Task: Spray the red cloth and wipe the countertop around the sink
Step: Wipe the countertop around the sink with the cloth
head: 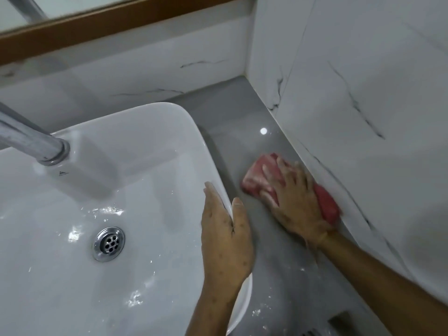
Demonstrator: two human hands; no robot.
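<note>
The red cloth [257, 177] lies bunched on the grey countertop [232, 122] in the narrow strip between the white sink [169, 122] and the right wall. My right hand [294, 197] presses flat on the cloth, fingers spread over it, close to the wall. My left hand [225, 236] rests on the sink's right rim, the thumb outside the rim and the fingers along its inner edge. No spray bottle is in view.
A chrome tap [31, 141] reaches over the basin from the left, above the chrome drain [109, 243]. White marble-look tiles [363, 105] rise at the back and right. White specks lie on the countertop near the front. A wood-framed mirror [121, 18] hangs above.
</note>
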